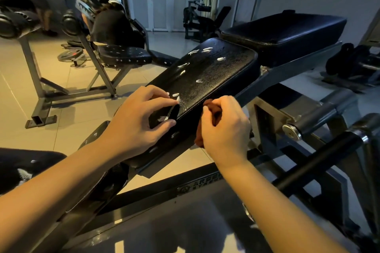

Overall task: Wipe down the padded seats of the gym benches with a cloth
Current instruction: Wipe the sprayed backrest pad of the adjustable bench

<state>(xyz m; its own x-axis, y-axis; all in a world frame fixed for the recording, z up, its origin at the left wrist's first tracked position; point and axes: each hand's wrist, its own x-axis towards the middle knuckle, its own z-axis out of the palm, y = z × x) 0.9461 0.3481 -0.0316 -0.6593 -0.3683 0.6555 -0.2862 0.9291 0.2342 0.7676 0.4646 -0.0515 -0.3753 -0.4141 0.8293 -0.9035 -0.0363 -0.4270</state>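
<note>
A black padded seat with several white tears slopes up away from me in the middle of the view. A second black pad lies beyond it on the same bench. My left hand rests at the seat's near left corner, its fingers curled on the torn vinyl edge. My right hand grips an orange cloth against the seat's near right side edge; most of the cloth is hidden by the hand.
The bench's grey steel frame and a roller bar stand close on my right. Another bench with a worn seat stands at the left, with a person sitting behind it. Weight plates lie on the tiled floor.
</note>
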